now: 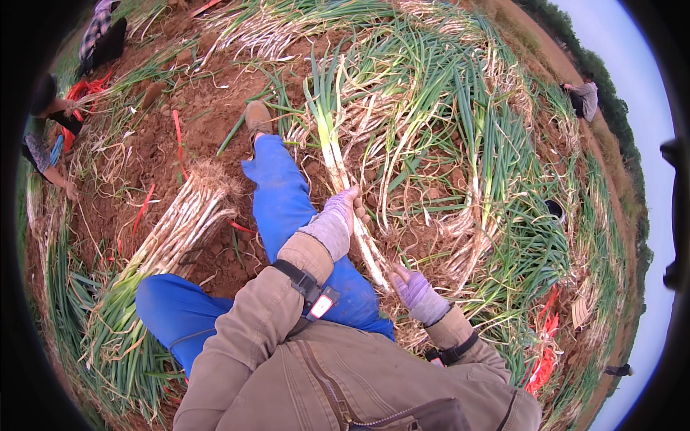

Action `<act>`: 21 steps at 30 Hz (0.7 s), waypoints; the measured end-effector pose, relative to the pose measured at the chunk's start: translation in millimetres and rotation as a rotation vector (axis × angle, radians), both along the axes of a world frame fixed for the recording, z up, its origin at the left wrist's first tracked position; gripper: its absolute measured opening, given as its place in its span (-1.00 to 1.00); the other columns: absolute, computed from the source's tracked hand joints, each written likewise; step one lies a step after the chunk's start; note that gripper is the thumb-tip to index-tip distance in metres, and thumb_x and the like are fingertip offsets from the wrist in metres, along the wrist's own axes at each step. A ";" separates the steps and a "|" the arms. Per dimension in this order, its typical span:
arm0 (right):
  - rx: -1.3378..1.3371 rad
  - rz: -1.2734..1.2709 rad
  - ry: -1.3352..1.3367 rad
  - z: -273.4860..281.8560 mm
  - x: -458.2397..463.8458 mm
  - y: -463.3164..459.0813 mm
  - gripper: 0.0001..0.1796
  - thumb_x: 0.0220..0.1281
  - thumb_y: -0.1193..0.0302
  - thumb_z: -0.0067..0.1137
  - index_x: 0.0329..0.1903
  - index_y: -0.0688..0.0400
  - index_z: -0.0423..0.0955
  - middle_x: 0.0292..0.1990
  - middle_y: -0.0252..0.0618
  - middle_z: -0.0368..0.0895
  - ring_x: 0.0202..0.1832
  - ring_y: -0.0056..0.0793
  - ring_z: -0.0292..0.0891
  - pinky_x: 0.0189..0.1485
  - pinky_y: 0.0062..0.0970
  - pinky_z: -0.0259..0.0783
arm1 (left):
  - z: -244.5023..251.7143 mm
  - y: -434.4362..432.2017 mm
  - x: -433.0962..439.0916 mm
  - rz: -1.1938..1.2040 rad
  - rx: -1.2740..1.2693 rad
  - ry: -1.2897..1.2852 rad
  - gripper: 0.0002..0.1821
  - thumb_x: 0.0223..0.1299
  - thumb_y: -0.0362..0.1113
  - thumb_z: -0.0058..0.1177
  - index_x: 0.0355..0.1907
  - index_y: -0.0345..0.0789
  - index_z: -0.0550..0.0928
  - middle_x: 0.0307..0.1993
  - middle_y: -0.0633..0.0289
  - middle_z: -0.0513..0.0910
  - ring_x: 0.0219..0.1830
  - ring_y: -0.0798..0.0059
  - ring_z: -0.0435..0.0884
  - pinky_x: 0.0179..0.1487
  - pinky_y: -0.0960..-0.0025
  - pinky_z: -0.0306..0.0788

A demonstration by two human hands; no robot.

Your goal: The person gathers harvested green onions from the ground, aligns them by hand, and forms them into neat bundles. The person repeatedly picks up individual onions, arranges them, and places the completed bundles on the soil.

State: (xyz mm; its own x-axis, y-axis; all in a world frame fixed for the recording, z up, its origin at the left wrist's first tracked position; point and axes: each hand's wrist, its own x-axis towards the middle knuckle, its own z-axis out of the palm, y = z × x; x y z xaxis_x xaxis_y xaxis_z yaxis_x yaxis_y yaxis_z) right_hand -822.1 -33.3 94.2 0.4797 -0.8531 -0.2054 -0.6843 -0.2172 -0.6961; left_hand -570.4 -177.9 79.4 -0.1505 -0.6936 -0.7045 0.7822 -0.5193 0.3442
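Note:
A few long green onions (330, 143) slant across my blue-trousered leg, their leaves pointing away from me. Around their white shafts my left hand (346, 213), in a fingerless lilac glove, is closed. My right hand (412, 288), in the same kind of glove, has its fingers pinched at the root end of these stalks. What exactly lies between those fingertips is partly hidden. To the left, beside my bent knee, lies a thick bundle of green onions (178, 223), roots towards the far side and leaves towards me.
Loose green onions (431, 102) cover the soil ahead and right. Red ribbons (544, 350) lie at right, with more red strips (178, 143) on the bare soil (156, 129). At left a person (48, 124) bends over onions; others are farther off. A dark round container (554, 209) sits among leaves.

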 end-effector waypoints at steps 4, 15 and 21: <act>0.126 -0.153 0.066 -41.1 -31.7 -17.1 -0.56 0.55 0.20 0.02 0.19 0.30 0.51 0.01 0.16 0.68 0.08 0.03 0.63 0.12 -0.20 0.53 | 3.2 -0.6 -1.8 0.076 -0.032 -0.131 -0.75 0.43 -0.06 0.14 -0.31 -0.16 0.54 -0.60 0.42 0.42 -0.69 0.51 0.35 -0.54 0.25 0.39; 0.220 -0.172 0.009 0.5 101.1 -240.6 -0.37 0.49 -0.06 0.10 0.25 0.25 0.50 0.06 -0.07 0.68 0.09 -0.33 0.54 0.21 -0.28 0.41 | 2.8 0.7 2.7 0.044 -0.002 -0.021 -0.79 0.45 -0.08 0.12 -0.24 -0.16 0.54 -0.60 0.41 0.42 -0.66 0.49 0.37 -0.56 0.26 0.35; -0.249 0.090 0.585 35.1 240.4 -308.2 -0.36 0.30 -0.05 0.21 0.07 0.32 0.60 -0.03 0.16 0.71 0.09 0.07 0.64 0.16 -0.15 0.53 | 7.7 0.4 4.8 0.041 0.069 0.018 -0.83 0.42 -0.08 0.12 -0.17 -0.08 0.54 -0.56 0.45 0.46 -0.69 0.57 0.39 -0.63 0.37 0.37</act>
State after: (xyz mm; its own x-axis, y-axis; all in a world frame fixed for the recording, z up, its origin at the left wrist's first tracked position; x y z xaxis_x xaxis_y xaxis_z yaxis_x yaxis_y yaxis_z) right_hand -581.7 -341.5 129.3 0.4204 -0.8705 -0.2559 -0.9072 -0.3984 -0.1350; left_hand -565.6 -177.5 87.1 -0.1361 -0.6496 -0.7480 0.8090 -0.5087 0.2946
